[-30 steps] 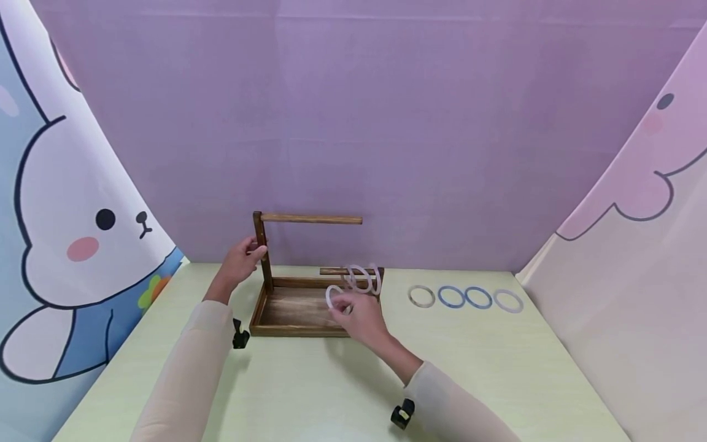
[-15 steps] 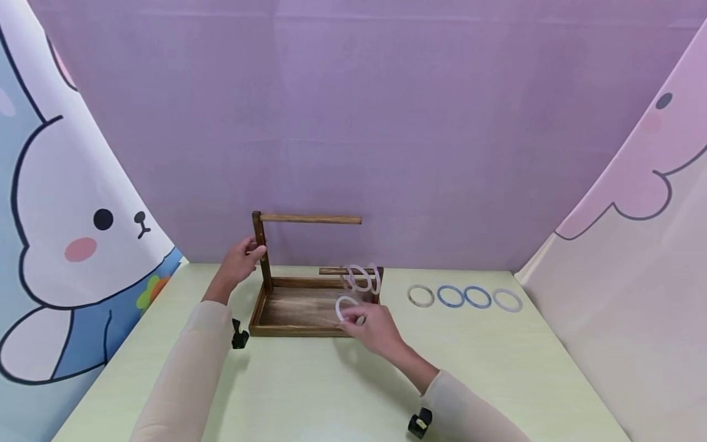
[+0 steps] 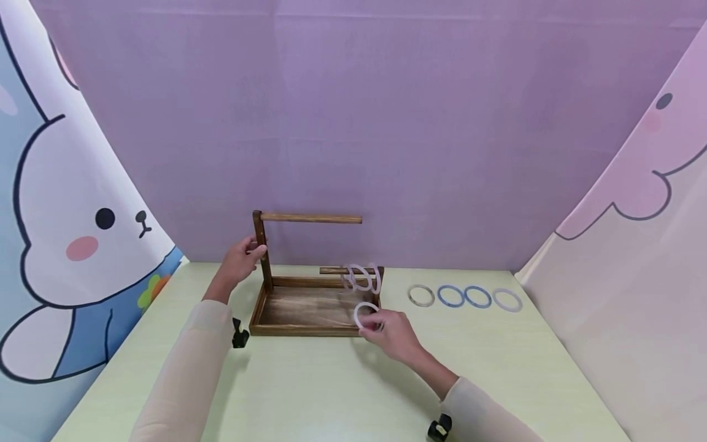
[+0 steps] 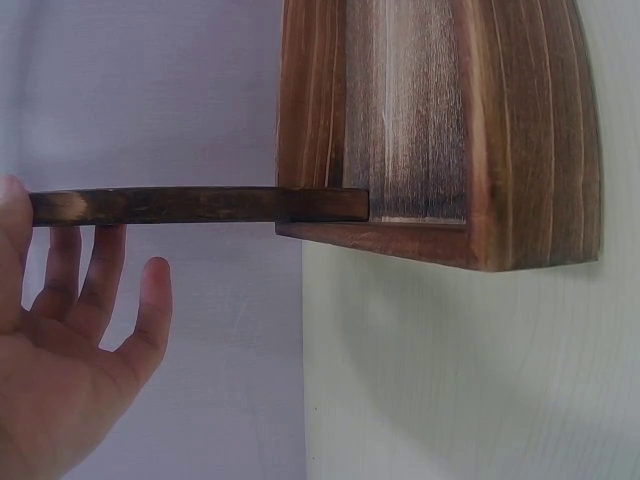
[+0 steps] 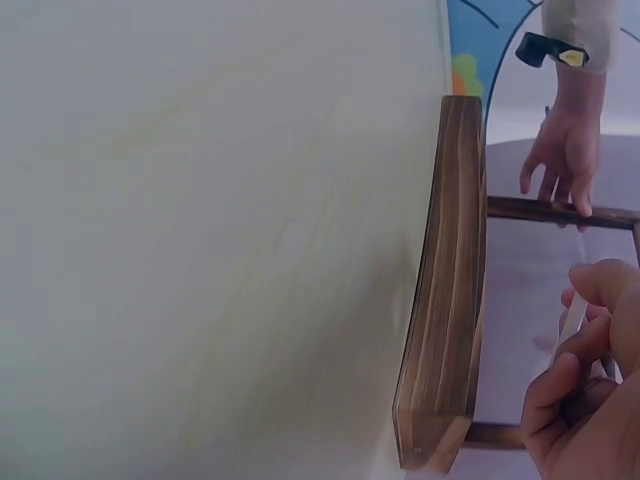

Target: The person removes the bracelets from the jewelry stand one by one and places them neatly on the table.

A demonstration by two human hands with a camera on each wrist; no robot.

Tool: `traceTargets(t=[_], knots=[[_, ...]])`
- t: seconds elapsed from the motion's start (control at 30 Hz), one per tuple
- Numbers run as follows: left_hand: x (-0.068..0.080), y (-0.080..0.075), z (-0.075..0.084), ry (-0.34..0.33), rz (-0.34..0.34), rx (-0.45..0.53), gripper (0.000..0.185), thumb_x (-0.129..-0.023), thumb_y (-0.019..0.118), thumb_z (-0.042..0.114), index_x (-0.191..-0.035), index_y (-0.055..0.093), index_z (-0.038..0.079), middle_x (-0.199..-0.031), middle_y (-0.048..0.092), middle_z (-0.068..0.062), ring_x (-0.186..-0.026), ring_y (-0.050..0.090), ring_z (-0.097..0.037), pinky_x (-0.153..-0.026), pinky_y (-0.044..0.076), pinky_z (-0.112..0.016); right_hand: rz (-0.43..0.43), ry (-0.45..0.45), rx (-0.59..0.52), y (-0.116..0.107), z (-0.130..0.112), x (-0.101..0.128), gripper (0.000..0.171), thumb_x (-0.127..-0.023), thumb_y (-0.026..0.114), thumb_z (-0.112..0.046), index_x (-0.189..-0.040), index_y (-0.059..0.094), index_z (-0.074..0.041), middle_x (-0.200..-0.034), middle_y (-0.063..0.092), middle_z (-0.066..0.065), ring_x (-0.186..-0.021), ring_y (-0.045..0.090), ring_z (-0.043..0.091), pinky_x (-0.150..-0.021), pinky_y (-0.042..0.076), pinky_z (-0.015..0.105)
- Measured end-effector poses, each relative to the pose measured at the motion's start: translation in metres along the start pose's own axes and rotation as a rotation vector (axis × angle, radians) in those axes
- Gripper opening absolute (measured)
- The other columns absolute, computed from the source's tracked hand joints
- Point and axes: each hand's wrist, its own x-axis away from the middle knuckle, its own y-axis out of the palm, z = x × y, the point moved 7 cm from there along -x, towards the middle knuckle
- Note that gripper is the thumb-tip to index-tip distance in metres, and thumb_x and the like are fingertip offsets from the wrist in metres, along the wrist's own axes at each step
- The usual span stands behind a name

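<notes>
In the head view my left hand [image 3: 237, 267] grips the upright post [image 3: 260, 230] of a dark wooden rack, thumb on one side, fingers on the other. My right hand [image 3: 394, 334] pinches a white bangle [image 3: 356, 315] between thumb and fingers, over the front right part of the rack's tray base [image 3: 304, 331]. The right wrist view shows this bangle [image 5: 572, 322] edge-on, partly hidden by the fingers. Several pale bangles [image 3: 378, 280] hang on the rack's short lower bar [image 3: 331, 271]. The long upper bar [image 3: 312, 218] is bare.
Right of the rack, a brownish bangle [image 3: 421, 286], two blue bangles [image 3: 451, 287] and a pale lilac bangle [image 3: 507, 291] lie in a row on the light table [image 3: 309, 393]. A purple backdrop [image 3: 420, 153] rises behind the table.
My right hand has moved right and slightly toward me, carrying the white bangle from the middle of the tray to its front right corner. My left hand stays on the post.
</notes>
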Motion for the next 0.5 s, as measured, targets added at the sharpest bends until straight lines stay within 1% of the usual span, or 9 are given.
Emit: traceTargets(t=[0.1, 0.27, 0.4, 0.5], knots=[[0.001, 0.001, 0.000, -0.006, 0.001, 0.007, 0.063, -0.110, 0.042, 0.040, -0.161, 0.026, 0.007, -0.155, 0.041, -0.029, -0.138, 0.047, -0.047, -0.105, 0.049, -0.060, -0.005, 0.041, -0.015, -0.005, 0.009, 0.004, 0.018, -0.083, 0.084, -0.013, -0.101, 0.082, -0.013, -0.081, 0.074, -0.004, -0.069, 0.060, 0.003, -0.061, 0.049, 0.016], [0.001, 0.001, 0.001, -0.004, 0.001, -0.001, 0.063, -0.110, 0.042, 0.040, -0.160, 0.027, 0.006, -0.153, 0.043, -0.029, -0.137, 0.048, -0.047, -0.105, 0.050, -0.059, 0.001, 0.087, -0.024, -0.015, 0.024, 0.007, 0.016, -0.083, 0.083, -0.012, -0.099, 0.082, -0.011, -0.080, 0.074, -0.002, -0.066, 0.061, 0.005, -0.057, 0.049, 0.016], [0.000, 0.000, 0.002, 0.009, 0.000, -0.005, 0.063, -0.110, 0.042, 0.039, -0.160, 0.027, 0.004, -0.152, 0.043, -0.030, -0.135, 0.049, -0.047, -0.103, 0.051, -0.059, 0.024, 0.092, 0.020, -0.024, 0.035, 0.009, 0.014, -0.083, 0.083, -0.013, -0.097, 0.083, -0.012, -0.079, 0.074, -0.002, -0.065, 0.059, 0.002, -0.056, 0.047, 0.016], [0.000, 0.000, 0.002, 0.004, 0.002, 0.010, 0.061, -0.110, 0.043, 0.037, -0.159, 0.029, 0.004, -0.153, 0.043, -0.029, -0.134, 0.050, -0.047, -0.104, 0.050, -0.059, 0.037, 0.103, 0.083, -0.029, 0.044, 0.011, 0.012, -0.083, 0.084, -0.014, -0.095, 0.083, -0.014, -0.077, 0.073, -0.004, -0.064, 0.056, 0.001, -0.058, 0.044, 0.017]])
